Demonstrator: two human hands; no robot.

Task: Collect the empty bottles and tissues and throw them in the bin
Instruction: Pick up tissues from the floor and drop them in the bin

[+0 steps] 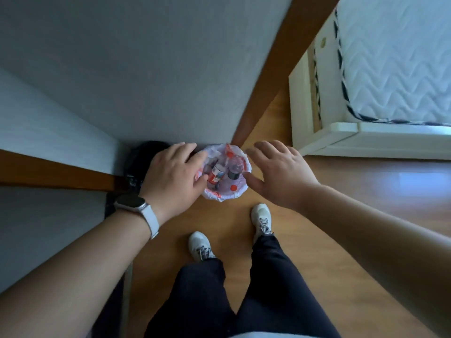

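A small bin [240, 191] lined with a white bag with red dots stands on the wooden floor in the wall corner. Inside lie a bottle with a red and white label [217, 174] and a clear bottle with a dark band [234, 170]. My left hand [174, 178], with a watch on the wrist, hovers over the bin's left rim with fingers relaxed and holds nothing. My right hand [280, 172] is spread open just right of the bin, also empty. No tissues can be made out in the bin.
A black bag [144, 154] sits in the corner left of the bin. Grey walls with brown skirting close the left and far sides. A white bed frame with a quilted mattress [390, 69] stands at the right. My feet in white shoes [262, 220] stand just behind the bin.
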